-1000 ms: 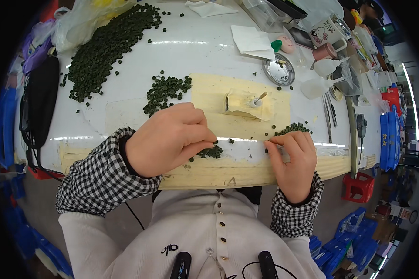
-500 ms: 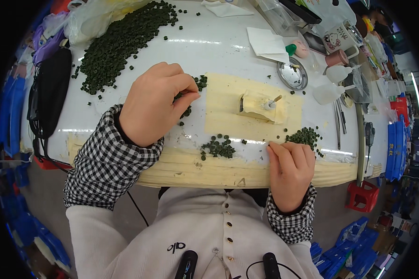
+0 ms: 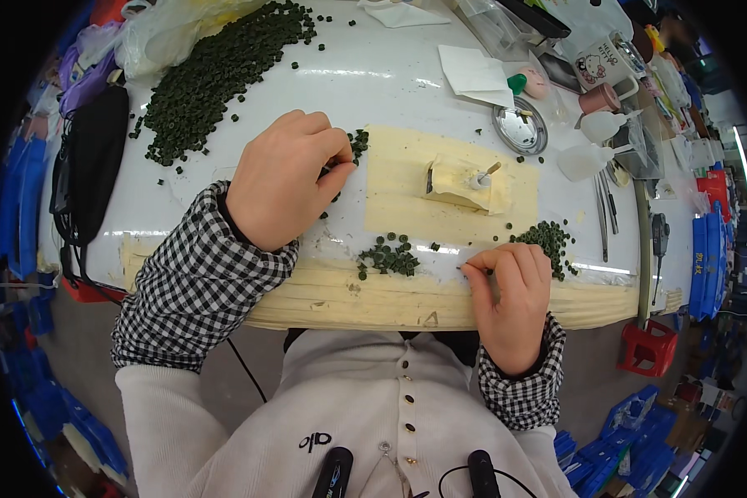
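My left hand is closed, thumb and fingertips together, over a small group of dark green ring-like pieces. Whatever lies between those fingertips is hidden. Near the table's front edge my right hand is also closed in a pinch, and a tiny dark speck shows by its fingertips, too small to name. One small pile of green pieces lies just beyond the right hand, another pile lies to its left. Between and beyond the hands stands a tape-covered block with a short peg on top.
A large heap of green pieces spreads at the back left, beside plastic bags and a black pouch. Rightward are a round metal dish, white squeeze bottles, tweezers, a mug and white paper.
My right hand has moved a little left, its fingertips now lower, close to the table's front edge. My left hand stays almost in place, still closed.
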`<state>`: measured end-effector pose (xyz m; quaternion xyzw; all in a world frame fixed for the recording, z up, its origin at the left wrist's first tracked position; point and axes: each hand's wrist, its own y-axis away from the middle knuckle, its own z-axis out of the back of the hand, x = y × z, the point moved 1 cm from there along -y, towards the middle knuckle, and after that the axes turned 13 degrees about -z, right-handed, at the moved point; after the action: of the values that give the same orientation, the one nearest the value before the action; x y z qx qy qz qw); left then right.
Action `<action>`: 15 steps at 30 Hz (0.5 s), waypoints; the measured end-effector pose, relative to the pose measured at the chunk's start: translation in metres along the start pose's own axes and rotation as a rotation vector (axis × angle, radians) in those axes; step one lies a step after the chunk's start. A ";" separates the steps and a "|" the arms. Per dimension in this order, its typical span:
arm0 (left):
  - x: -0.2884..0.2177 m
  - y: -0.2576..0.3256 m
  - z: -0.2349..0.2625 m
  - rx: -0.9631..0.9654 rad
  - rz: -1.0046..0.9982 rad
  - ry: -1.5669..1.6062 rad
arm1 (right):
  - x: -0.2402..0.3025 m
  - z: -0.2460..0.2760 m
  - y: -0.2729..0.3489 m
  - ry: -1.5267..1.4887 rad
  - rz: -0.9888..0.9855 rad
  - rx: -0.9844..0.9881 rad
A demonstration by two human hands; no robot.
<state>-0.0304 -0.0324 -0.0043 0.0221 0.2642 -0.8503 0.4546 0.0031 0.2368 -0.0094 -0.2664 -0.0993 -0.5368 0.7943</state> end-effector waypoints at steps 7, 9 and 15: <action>-0.019 -0.004 0.006 -0.061 0.107 0.503 | 0.010 0.002 -0.003 -0.358 -0.080 0.015; -0.025 -0.002 0.006 -0.051 0.233 0.830 | 0.019 0.006 -0.008 -0.458 -0.084 0.029; -0.031 0.000 0.002 -0.028 0.459 1.443 | 0.026 0.005 -0.030 -0.642 -0.033 0.099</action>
<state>-0.0115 -0.0096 0.0060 0.6219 0.4958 -0.5054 0.3346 -0.0130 0.2098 0.0162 -0.3817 -0.3749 -0.4325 0.7257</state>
